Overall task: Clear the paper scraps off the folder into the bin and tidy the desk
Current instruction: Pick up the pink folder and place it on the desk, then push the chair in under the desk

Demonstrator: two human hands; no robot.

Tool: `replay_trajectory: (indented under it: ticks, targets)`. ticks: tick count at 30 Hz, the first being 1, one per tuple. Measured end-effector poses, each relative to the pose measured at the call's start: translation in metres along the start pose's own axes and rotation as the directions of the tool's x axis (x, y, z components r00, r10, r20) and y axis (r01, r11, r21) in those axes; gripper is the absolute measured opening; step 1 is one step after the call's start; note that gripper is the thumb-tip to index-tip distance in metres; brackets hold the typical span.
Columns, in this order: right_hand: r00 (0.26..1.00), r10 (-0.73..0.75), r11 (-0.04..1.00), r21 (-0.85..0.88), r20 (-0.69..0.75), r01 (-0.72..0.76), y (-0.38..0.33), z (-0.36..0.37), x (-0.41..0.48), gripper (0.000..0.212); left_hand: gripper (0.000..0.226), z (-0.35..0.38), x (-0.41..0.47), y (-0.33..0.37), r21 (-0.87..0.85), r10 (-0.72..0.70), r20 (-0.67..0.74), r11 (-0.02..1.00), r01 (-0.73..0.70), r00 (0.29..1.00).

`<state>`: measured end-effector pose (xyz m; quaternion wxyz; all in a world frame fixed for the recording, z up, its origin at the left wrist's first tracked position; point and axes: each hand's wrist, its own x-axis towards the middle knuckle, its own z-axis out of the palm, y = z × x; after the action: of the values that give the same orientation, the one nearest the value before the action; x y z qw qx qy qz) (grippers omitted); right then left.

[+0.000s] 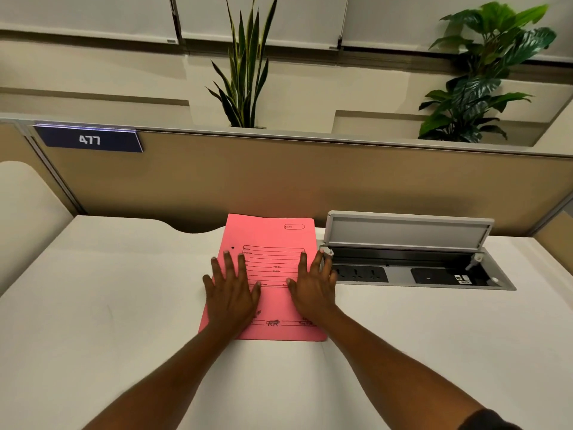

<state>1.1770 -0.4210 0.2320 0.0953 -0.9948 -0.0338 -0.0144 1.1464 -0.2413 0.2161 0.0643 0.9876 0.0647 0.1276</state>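
Note:
A pink paper folder point(269, 237) lies closed and flat on the white desk point(108, 290), its printed form face up. My left hand point(231, 287) rests palm down on the folder's left edge with fingers spread. My right hand point(313, 282) lies palm down on its right edge, fingers apart, fingertips near the socket box. Neither hand holds anything. No paper scraps and no bin are in view.
An open grey socket box point(412, 259) with a raised lid is set into the desk just right of the folder. A tan partition point(279, 181) with a "477" sign point(90, 139) closes off the back; two plants point(245, 72) stand behind it.

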Motion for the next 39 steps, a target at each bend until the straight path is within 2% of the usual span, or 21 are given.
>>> replay_trajectory:
  ticks: [5, 15, 20, 25, 33, 37, 39]
  targets:
    - [0.978, -0.147, 0.989, -0.052, -0.147, 0.141, -0.009, -0.025, -0.014, 0.09, 0.082, -0.036, -0.001, 0.006, 0.064, 0.123, -0.109, 0.991, -0.117, 0.986]
    - [0.893, -0.296, 0.955, -0.103, -0.34, 0.278, -0.016, -0.129, -0.084, 0.086, 0.083, -0.165, -0.067, 0.026, 0.173, 0.144, -0.298, 0.98, -0.095, 0.944]
    - [0.798, -0.399, 0.913, -0.121, -0.452, 0.389, -0.029, -0.201, -0.149, 0.09, 0.085, -0.261, -0.133, 0.037, 0.148, 0.096, -0.421, 0.988, -0.036, 0.902]
    - [0.722, -0.462, 0.872, -0.118, -0.514, 0.474, -0.058, -0.271, -0.228, 0.091, 0.092, -0.358, -0.208, 0.042, 0.143, 0.043, -0.558, 0.989, 0.045, 0.828]
    - [0.489, -0.596, 0.715, -0.144, -0.636, 0.684, -0.146, -0.36, -0.397, 0.094, 0.093, -0.503, -0.375, 0.005, 0.239, -0.027, -0.719, 0.929, 0.283, 0.695]
    - [0.356, -0.641, 0.615, -0.178, -0.68, 0.768, -0.198, -0.385, -0.518, 0.091, 0.086, -0.567, -0.506, -0.024, 0.3, -0.042, -0.741, 0.873, 0.385, 0.67]
    - [0.338, -0.639, 0.59, -0.159, -0.691, 0.792, -0.218, -0.391, -0.561, 0.091, 0.085, -0.589, -0.554, -0.038, 0.325, -0.054, -0.748, 0.839, 0.436, 0.661]
